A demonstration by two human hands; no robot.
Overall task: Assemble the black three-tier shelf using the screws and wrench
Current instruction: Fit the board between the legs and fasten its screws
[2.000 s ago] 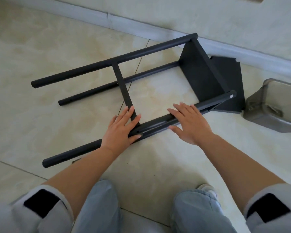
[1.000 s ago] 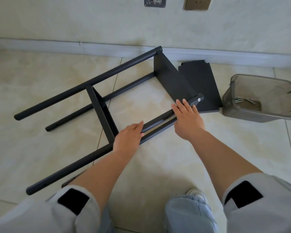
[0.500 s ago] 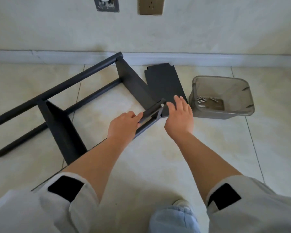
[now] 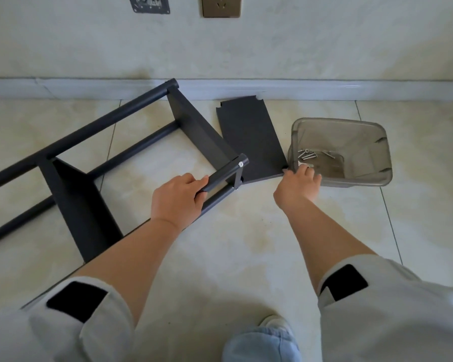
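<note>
The black shelf frame (image 4: 94, 142) lies on its side on the tiled floor, with two panels fixed between its poles. My left hand (image 4: 177, 202) grips the near upper pole close to its end, where a silver screw head (image 4: 241, 164) shows. A loose black panel (image 4: 251, 139) lies flat just right of the frame. My right hand (image 4: 297, 188) reaches over that panel's near right corner, fingers curled at the rim of the clear plastic bin (image 4: 377, 178). Several silver screws (image 4: 309, 154) lie inside the bin. Whether my right hand holds anything is hidden.
A wall with a grey baseboard (image 4: 298, 88) runs close behind the frame and bin. Two wall plates, one of them a socket (image 4: 221, 6), sit above. My knee and shoe (image 4: 270, 335) are at the bottom edge.
My right hand has left the pole end and moved right to the bin's near rim. My left hand has slid toward the pole's end and curled round it. The view has shifted right.
</note>
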